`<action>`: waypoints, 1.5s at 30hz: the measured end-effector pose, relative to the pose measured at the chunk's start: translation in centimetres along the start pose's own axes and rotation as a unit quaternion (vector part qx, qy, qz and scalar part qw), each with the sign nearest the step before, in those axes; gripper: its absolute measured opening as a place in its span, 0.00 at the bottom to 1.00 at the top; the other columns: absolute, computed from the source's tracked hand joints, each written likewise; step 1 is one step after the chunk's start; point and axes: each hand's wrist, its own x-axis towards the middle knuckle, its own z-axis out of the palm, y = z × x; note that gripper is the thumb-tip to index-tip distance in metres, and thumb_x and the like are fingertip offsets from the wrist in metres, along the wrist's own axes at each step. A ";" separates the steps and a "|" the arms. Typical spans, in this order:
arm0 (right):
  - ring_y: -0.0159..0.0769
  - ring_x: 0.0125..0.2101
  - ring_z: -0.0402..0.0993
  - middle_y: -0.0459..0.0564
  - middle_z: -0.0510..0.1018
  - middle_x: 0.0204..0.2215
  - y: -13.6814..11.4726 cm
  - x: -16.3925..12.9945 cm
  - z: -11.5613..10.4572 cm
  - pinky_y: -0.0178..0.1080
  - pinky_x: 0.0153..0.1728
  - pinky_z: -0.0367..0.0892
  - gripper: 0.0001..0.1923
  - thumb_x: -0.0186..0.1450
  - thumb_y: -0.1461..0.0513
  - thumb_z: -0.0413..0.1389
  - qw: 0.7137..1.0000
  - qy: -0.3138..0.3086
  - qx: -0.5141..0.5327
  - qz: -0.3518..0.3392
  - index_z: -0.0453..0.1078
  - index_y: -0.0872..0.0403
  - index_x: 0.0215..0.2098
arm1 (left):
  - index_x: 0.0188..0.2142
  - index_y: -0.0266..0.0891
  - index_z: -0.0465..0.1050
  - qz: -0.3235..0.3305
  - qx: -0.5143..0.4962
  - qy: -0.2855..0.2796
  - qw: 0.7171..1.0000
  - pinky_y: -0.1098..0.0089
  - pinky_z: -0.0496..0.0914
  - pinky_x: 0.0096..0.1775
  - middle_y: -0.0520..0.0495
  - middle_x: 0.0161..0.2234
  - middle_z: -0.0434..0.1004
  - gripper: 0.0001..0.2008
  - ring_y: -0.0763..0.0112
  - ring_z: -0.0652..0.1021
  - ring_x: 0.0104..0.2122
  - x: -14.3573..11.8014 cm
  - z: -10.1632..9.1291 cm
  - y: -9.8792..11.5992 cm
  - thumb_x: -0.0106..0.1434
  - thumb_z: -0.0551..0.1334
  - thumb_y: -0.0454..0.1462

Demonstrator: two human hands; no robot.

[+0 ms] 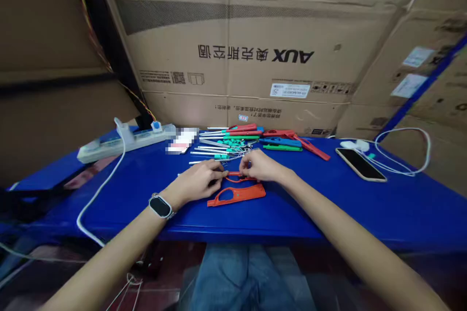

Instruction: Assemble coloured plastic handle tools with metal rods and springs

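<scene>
An orange plastic shell half (233, 180) with an oval opening lies on the blue table between my hands. My left hand (202, 180), with a watch on its wrist, has its fingers curled and holds the left end of that shell. The fingertips of my right hand (260, 166) are pinched together over its right part; whatever small piece they hold is hidden. A matching orange shell half (245, 195) lies closer to me, apart from both hands. Just beyond my hands are silver rods (209, 152) and small teal plastic parts (233, 142).
Red shell pieces (315, 149), blue ones (280, 141) and green ones (282, 147) lie at the back. A phone (360, 164) and a white cable (419, 172) are on the right. At the left stands a power strip (127, 143). A cardboard wall (175, 107) rises behind.
</scene>
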 end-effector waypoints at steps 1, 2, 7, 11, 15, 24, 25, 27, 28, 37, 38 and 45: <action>0.27 0.16 0.67 0.45 0.76 0.20 0.0 -0.1 0.0 0.29 0.18 0.59 0.09 0.57 0.72 0.55 1.000 0.007 -0.008 -0.014 0.76 0.58 0.28 | 0.49 0.39 0.78 0.000 0.002 0.001 1.000 0.62 0.72 0.44 0.42 0.45 0.77 0.16 0.61 0.77 0.42 0.1 0.0 0.0 0.68 0.55 0.33; 0.28 0.17 0.68 0.46 0.77 0.21 0.0 -0.1 0.1 0.29 0.20 0.60 0.09 0.57 0.72 0.55 0.999 0.016 -0.016 -0.027 0.77 0.58 0.27 | 0.49 0.39 0.78 -0.001 0.003 0.003 1.000 0.62 0.72 0.44 0.42 0.45 0.77 0.15 0.61 0.77 0.42 0.2 0.0 0.1 0.68 0.55 0.34; 0.30 0.24 0.73 0.47 0.80 0.23 0.3 0.1 0.6 0.31 0.29 0.63 0.08 0.57 0.71 0.57 0.993 0.082 -0.050 -0.073 0.78 0.58 0.26 | 0.50 0.41 0.77 -0.034 -0.006 0.010 0.999 0.63 0.72 0.43 0.43 0.45 0.77 0.14 0.61 0.77 0.42 0.3 0.0 -0.1 0.69 0.57 0.39; 0.30 0.24 0.72 0.46 0.80 0.24 0.9 0.5 1.1 0.31 0.30 0.63 0.06 0.57 0.70 0.58 0.988 0.108 -0.044 -0.099 0.78 0.56 0.27 | 0.49 0.41 0.76 -0.071 -0.021 0.011 0.997 0.62 0.72 0.43 0.44 0.44 0.77 0.13 0.60 0.77 0.43 0.3 0.0 -0.2 0.68 0.58 0.38; 0.29 0.25 0.71 0.45 0.80 0.24 1.1 0.6 1.3 0.31 0.30 0.63 0.06 0.55 0.70 0.59 0.989 0.108 -0.005 -0.103 0.77 0.56 0.27 | 0.50 0.40 0.74 -0.097 -0.025 0.032 0.994 0.59 0.72 0.47 0.43 0.46 0.77 0.15 0.57 0.77 0.46 0.0 -0.1 0.0 0.65 0.58 0.36; 0.32 0.26 0.72 0.48 0.79 0.24 1.5 3.1 -1.6 0.33 0.29 0.64 0.06 0.58 0.65 0.57 0.983 0.168 0.025 -0.065 0.76 0.57 0.26 | 0.39 0.37 0.77 -0.112 -0.062 0.103 0.986 0.64 0.70 0.40 0.43 0.38 0.79 0.12 0.62 0.78 0.37 2.7 -2.5 -3.4 0.63 0.54 0.32; 0.32 0.27 0.72 0.48 0.80 0.25 1.5 3.6 -1.9 0.33 0.30 0.64 0.06 0.59 0.65 0.57 0.984 0.166 0.012 -0.059 0.76 0.57 0.27 | 0.39 0.37 0.77 -0.133 -0.075 0.097 0.983 0.66 0.70 0.39 0.44 0.37 0.80 0.12 0.63 0.78 0.35 3.3 -2.7 -4.1 0.63 0.55 0.32; 0.32 0.28 0.74 0.48 0.81 0.26 1.5 4.5 -2.2 0.32 0.31 0.65 0.07 0.60 0.65 0.56 0.986 0.159 -0.013 -0.049 0.76 0.57 0.28 | 0.39 0.36 0.78 -0.170 -0.093 0.088 0.977 0.67 0.69 0.36 0.45 0.34 0.81 0.12 0.64 0.78 0.33 4.2 -2.7 -5.3 0.62 0.55 0.32; 0.32 0.28 0.74 0.48 0.81 0.27 1.5 4.8 -2.2 0.32 0.31 0.65 0.07 0.61 0.66 0.55 0.986 0.156 -0.023 -0.046 0.76 0.57 0.28 | 0.39 0.36 0.78 -0.183 -0.099 0.095 0.974 0.68 0.69 0.35 0.46 0.33 0.81 0.12 0.64 0.78 0.32 4.5 -2.5 -5.8 0.62 0.56 0.33; 0.40 0.39 0.76 0.48 0.82 0.36 0.6 8.1 -1.9 0.37 0.37 0.65 0.08 0.60 0.61 0.59 0.975 0.181 -0.128 0.007 0.78 0.50 0.38 | 0.39 0.35 0.78 -0.214 -0.185 0.125 0.951 0.68 0.69 0.35 0.44 0.36 0.82 0.12 0.65 0.78 0.33 2.7 -0.2 -7.1 0.62 0.57 0.37; 0.41 0.40 0.76 0.48 0.82 0.37 0.4 8.6 -1.9 0.37 0.38 0.65 0.09 0.60 0.61 0.60 0.974 0.180 -0.139 0.011 0.78 0.50 0.39 | 0.38 0.35 0.78 -0.207 -0.191 0.127 0.951 0.68 0.70 0.35 0.44 0.36 0.82 0.12 0.64 0.78 0.34 2.7 -0.2 -7.0 0.63 0.56 0.37; 0.41 0.42 0.76 0.48 0.82 0.38 0.2 9.9 -1.5 0.36 0.39 0.65 0.06 0.59 0.62 0.60 0.966 0.175 -0.191 0.009 0.77 0.49 0.35 | 0.37 0.37 0.78 -0.164 -0.194 0.126 0.959 0.67 0.70 0.36 0.45 0.36 0.81 0.13 0.65 0.77 0.33 3.2 -0.1 -5.4 0.64 0.56 0.40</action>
